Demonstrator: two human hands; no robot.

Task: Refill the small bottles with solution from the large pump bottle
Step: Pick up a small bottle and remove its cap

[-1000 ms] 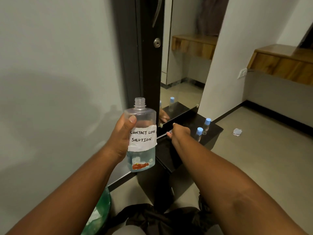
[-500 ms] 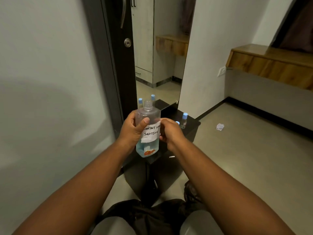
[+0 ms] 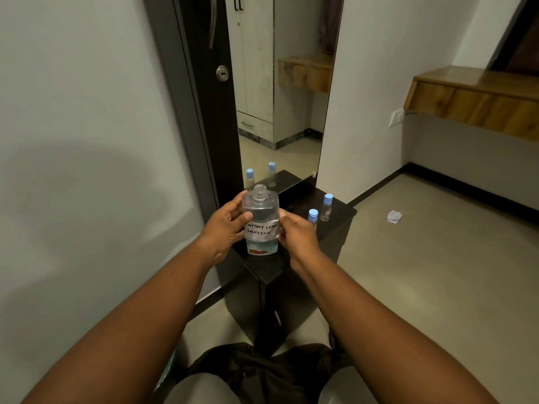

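Observation:
The large clear bottle (image 3: 260, 220) carries a white label reading "CONTACT LENS SOLUTION". Its neck is open, with no pump or cap on it, and a little liquid sits at the bottom. My left hand (image 3: 224, 228) grips its left side and my right hand (image 3: 297, 233) grips its right side, holding it upright just above the near end of the black cabinet top (image 3: 344, 212). Two small clear bottles with blue caps stand on that top to the right: one (image 3: 313, 216) just behind my right hand, the other (image 3: 326, 207) farther back.
A tall mirror (image 3: 280, 91) behind the cabinet reflects the two small bottles. A dark door frame with a lock (image 3: 222, 73) stands on the left. A crumpled paper (image 3: 393, 216) lies on the floor. A wooden shelf (image 3: 472, 97) juts from the right wall.
My right hand came back from the cabinet top and took hold of the large bottle's right side. The bottle went lower and farther from me, over the cabinet.

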